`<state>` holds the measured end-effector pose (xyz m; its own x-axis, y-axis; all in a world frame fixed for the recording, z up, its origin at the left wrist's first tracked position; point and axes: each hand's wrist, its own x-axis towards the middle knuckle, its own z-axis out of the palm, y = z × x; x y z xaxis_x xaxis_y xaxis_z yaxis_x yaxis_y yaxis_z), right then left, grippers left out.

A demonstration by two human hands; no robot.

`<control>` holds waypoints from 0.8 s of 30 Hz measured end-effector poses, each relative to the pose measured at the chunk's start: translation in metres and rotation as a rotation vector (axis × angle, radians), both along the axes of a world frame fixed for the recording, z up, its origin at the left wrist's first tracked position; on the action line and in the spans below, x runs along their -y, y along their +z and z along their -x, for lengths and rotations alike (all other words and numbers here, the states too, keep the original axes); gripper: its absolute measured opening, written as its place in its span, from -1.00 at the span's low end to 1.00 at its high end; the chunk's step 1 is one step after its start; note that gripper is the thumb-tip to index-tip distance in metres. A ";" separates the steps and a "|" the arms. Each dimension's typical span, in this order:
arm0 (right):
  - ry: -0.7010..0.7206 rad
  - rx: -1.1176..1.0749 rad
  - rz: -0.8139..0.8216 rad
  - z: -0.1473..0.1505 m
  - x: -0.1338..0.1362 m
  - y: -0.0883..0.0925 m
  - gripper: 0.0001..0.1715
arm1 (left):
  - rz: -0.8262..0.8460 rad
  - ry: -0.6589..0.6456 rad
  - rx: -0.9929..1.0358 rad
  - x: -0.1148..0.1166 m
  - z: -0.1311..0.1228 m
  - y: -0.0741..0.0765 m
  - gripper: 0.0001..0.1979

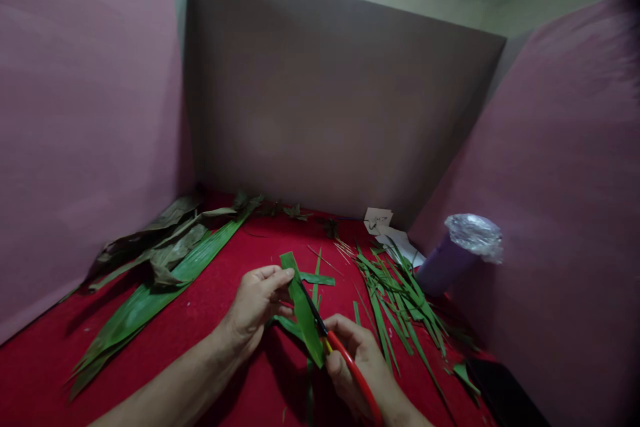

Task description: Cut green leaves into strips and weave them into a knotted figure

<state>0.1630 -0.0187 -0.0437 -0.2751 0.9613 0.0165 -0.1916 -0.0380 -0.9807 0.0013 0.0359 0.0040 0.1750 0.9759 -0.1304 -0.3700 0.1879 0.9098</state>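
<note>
My left hand (259,301) pinches a broad green leaf strip (303,313) near its upper end, thumb in front and fingers behind. In my right hand (357,353) is a pair of scissors with red handles (356,373) and dark blades. The blades lie along the right edge of the strip, pointing up and away from me; whether they are closed on it I cannot tell. Beneath my hands, a few cut leaf pieces (320,279) rest on the red cloth (240,373).
Large leaves (150,303), some dry and brown, lie at the left. Thin green strips (395,300) are heaped at the right beside white papers (397,240) and a purple container topped with clear plastic (445,260). A dark flat object (505,393) lies near right. Pink walls flank the cloth.
</note>
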 end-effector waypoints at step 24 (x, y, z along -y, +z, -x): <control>-0.062 0.038 -0.032 -0.003 -0.002 -0.005 -0.45 | -0.071 -0.004 -0.121 0.003 -0.002 -0.006 -0.75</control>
